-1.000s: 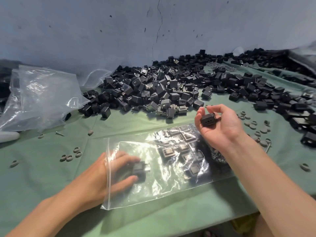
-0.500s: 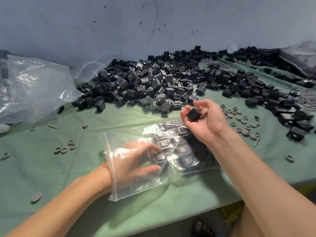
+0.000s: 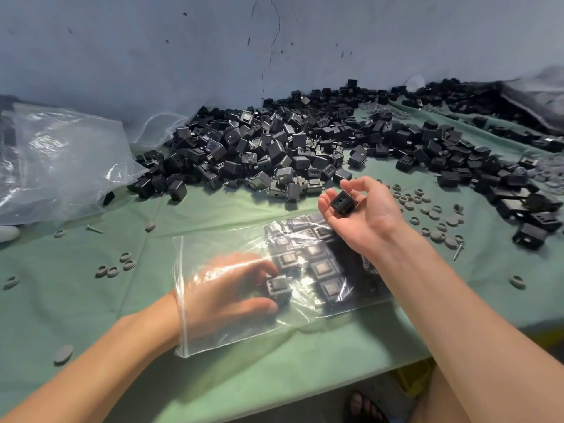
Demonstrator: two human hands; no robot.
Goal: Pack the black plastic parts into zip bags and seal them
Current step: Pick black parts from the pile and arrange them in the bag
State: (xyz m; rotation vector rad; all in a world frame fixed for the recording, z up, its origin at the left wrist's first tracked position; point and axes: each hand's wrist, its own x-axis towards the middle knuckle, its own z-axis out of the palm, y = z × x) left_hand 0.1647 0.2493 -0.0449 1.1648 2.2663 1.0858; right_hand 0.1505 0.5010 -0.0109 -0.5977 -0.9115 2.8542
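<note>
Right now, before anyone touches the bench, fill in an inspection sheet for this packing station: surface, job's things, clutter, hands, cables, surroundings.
Surface: creased green cloth over the table.
Job's things: zip bag lying flat, mouth open at the left; rows of packed parts inside it; a pile of black parts behind it.
Clutter: grey rings scattered on both sides, a screw, a large crumpled plastic bag at the left.
Hands: left hand inside the zip bag, gripping a black part; right hand above the bag, holding a second part.
Cables: nothing seen.
Surroundings: cracked grey wall behind; a sandalled foot below the table edge.
</note>
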